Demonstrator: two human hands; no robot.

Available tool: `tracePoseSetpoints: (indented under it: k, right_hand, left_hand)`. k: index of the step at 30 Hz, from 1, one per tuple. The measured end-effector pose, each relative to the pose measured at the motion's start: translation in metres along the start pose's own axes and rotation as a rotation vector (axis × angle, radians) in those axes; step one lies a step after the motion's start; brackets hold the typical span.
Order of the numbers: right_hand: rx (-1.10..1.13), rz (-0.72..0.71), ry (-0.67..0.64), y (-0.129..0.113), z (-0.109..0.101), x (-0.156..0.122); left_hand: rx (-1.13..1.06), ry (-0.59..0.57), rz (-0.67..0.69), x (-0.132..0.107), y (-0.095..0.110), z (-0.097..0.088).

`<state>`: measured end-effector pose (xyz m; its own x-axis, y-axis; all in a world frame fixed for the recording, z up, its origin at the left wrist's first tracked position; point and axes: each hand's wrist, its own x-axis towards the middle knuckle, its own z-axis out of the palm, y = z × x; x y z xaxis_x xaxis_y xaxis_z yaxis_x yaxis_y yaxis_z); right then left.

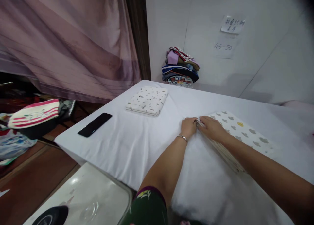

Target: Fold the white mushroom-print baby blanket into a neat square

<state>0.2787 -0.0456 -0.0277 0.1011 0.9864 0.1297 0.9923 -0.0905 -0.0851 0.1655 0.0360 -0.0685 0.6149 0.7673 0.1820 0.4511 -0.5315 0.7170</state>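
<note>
A folded white cloth with grey cloud prints [241,131] lies on the white-covered table [137,143] at the right. My left hand [188,127] is closed at the cloth's near-left corner, its fingers curled on the edge. My right hand [211,128] lies on top of the same corner, fingers bent and pressing on the fabric beside the left hand. A bracelet sits on my left wrist.
A second folded cloth with small prints [147,100] lies at the table's far left. A black phone [95,124] rests near the left edge. A pile of folded clothes [180,67] stands against the wall. More clothes [34,115] lie left of the table under a curtain.
</note>
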Motion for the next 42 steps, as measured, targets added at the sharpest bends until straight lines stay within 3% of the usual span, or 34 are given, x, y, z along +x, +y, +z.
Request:
tracePoseSetpoints:
  k: [5,12,16,22,37,42]
  right_hand:
    - [0.034,-0.047,-0.097,0.005,-0.002,0.024]
    - [0.199,-0.005,-0.231,0.024,-0.011,0.032]
    - [0.194,-0.003,-0.234,0.027,-0.011,0.032]
    - [0.182,0.001,-0.254,0.030,-0.007,0.031]
    - [0.215,0.018,-0.225,0.035,0.005,0.031]
    - [0.204,0.063,-0.266,0.030,0.000,0.029]
  left_hand:
    - [0.021,-0.015,0.035,0.006,-0.006,0.002]
    - [0.022,-0.026,0.045,0.008,-0.007,0.004]
    - [-0.047,-0.018,0.020,0.006,-0.006,0.003]
    - [-0.114,0.099,0.010,-0.002,-0.007,0.004]
    - [0.005,0.065,0.055,-0.007,-0.002,0.010]
    - [0.054,0.068,0.040,-0.004,-0.001,0.014]
